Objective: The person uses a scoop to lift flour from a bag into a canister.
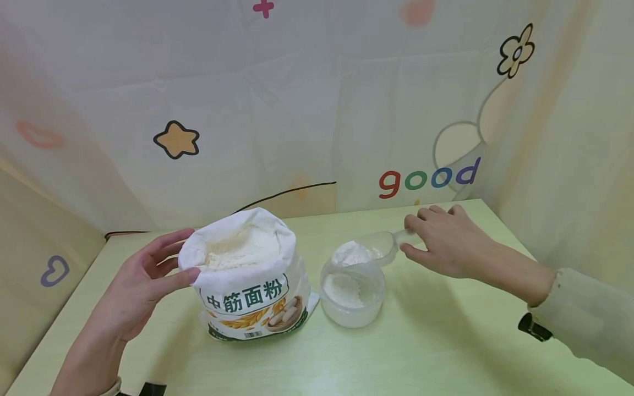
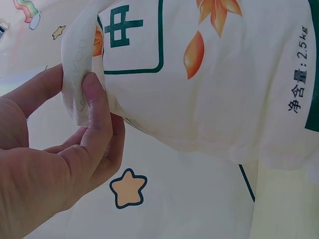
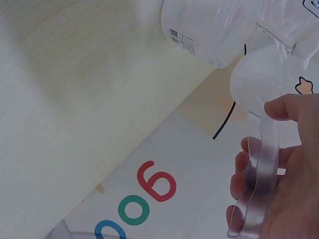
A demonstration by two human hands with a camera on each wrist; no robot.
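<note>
On the left of the table stands an open bag of flour, white with green print, its top edge rolled down. My left hand pinches the rolled rim at its left side, thumb in front and fingers behind; the left wrist view shows the grip on the rim. My right hand grips the handle of a clear plastic scoop. White flour lies in the scoop's bowl, tilted over a clear round container. More flour shows inside the container, toward its left.
Right of the bag, the container stands close to its lower corner on the pale green table. A printed curtain hangs behind the table and at both sides.
</note>
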